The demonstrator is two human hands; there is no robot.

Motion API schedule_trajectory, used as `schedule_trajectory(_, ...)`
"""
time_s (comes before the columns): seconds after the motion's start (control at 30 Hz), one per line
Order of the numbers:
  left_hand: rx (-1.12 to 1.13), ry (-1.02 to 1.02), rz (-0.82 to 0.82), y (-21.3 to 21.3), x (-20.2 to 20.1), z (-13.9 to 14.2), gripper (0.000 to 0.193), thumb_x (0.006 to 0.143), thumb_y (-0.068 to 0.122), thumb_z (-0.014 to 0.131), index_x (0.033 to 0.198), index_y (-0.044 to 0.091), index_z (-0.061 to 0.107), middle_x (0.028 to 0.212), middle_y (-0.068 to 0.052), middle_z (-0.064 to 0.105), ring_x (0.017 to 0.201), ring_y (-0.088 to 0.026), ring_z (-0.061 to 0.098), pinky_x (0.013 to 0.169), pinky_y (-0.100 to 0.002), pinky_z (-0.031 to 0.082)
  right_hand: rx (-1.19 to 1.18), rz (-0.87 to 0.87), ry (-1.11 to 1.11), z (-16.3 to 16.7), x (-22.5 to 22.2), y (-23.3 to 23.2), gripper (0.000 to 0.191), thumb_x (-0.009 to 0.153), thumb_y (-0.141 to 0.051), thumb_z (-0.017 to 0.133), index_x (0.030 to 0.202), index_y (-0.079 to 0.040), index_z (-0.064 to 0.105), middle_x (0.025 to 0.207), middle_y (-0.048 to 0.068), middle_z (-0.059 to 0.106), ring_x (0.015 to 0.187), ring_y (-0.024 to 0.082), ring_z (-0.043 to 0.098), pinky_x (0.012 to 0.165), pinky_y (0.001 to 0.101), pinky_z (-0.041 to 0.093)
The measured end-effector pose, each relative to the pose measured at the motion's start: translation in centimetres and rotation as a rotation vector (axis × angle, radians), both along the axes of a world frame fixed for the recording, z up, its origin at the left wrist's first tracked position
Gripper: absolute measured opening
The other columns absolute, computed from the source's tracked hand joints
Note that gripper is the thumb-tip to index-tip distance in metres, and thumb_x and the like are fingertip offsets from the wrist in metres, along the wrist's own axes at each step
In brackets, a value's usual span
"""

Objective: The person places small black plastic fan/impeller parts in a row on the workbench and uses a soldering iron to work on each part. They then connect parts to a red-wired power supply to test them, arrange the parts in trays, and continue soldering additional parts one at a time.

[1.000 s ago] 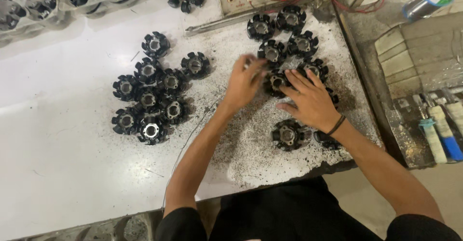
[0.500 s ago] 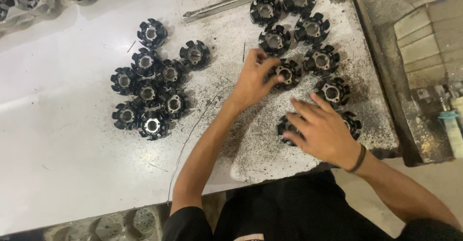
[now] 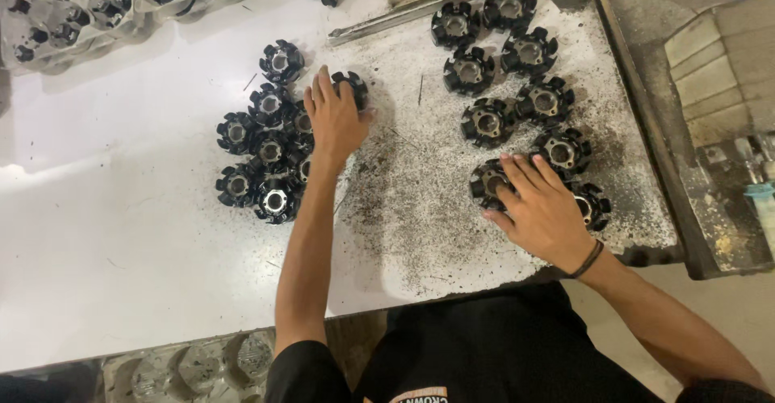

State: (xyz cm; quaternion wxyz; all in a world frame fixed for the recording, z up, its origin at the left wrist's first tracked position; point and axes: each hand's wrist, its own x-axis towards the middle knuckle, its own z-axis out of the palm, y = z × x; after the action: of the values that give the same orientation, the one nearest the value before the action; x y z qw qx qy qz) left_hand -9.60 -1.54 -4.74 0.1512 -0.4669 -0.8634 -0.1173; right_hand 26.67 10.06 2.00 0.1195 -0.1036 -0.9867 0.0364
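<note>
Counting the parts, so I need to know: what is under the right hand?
The right hand lies flat on a black finned part whose left half shows. Another part peeks out beside the wrist. Anything under the palm itself is hidden.

The left hand [image 3: 335, 121] has crossed away from the right-hand group of black finned parts [image 3: 517, 88], where it lay half a second ago, and now rests flat at the right edge of the left cluster [image 3: 262, 157], its fingers over the part there [image 3: 353, 88]. The right hand [image 3: 542, 209] has slid up from the near edge of the tabletop [image 3: 121, 250] and now covers the nearest part of the right-hand group [image 3: 487, 181], fingertips reaching the next one [image 3: 563, 151].
</note>
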Motion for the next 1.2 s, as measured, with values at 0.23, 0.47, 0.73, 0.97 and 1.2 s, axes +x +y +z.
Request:
schedule_trajectory(0.23,0.107,-0.501,-0.072,-0.8,8.0,3.1,0.039,0.080,0.039,0.083,0.075,0.002,0.072,0.116,-0.025,0.058,0.114,-0.039,0.049,0.092,-0.052,0.046,0.075,-0.033,-0.025,-1.5,-0.3,1.2,0.053,0.087,-0.048,0.067,0.115,-0.003,0.071,0.141,0.022,0.059,0.134,0.034,0.052,0.120,0.0466,0.031)
schedule_trajectory(0.47,0.034,-0.583,-0.596,-4.2,27.3,4.6,0.051,0.067,0.051,0.085,0.085,0.005,0.075,0.110,-0.024,0.051,0.105,-0.042,0.052,0.089,-0.053,0.049,0.201,0.030,-0.103,0.1,1.0,1.7,0.044,0.083,-0.026,0.069,0.122,-0.008,0.071,0.149,0.014,0.055,0.140,0.027,0.051,0.122,0.0443,0.029)
schedule_trajectory(0.73,0.024,-0.652,-0.486,-1.0,21.7,3.8,0.044,0.094,0.030,0.072,0.135,0.019,0.059,0.112,-0.021,0.051,0.088,-0.040,0.065,0.072,-0.049,0.056,-0.247,-0.040,0.037,-0.2,7.0,-3.5,0.043,0.084,-0.034,0.076,0.110,0.000,0.073,0.142,0.020,0.059,0.134,0.032,0.054,0.116,0.0483,0.038)
schedule_trajectory(0.97,-0.088,-0.650,-0.498,0.9,19.9,3.0,0.046,0.093,0.039,0.071,0.134,0.026,0.056,0.108,-0.016,0.057,0.074,-0.038,0.070,0.056,-0.048,0.055,-0.207,-0.156,0.043,0.2,4.9,-4.0,0.046,0.075,-0.044,0.082,0.091,-0.001,0.077,0.121,0.018,0.064,0.110,0.036,0.058,0.103,0.0481,0.040)
schedule_trajectory(1.2,0.071,-0.451,-0.396,4.1,15.8,1.8,0.040,0.097,0.034,0.067,0.136,0.028,0.058,0.111,-0.017,0.061,0.098,-0.039,0.068,0.069,-0.050,0.057,-0.039,-0.074,0.160,0.9,1.9,-1.3,0.039,0.088,-0.041,0.081,0.097,-0.003,0.077,0.130,0.014,0.067,0.120,0.028,0.060,0.117,0.0470,0.034)
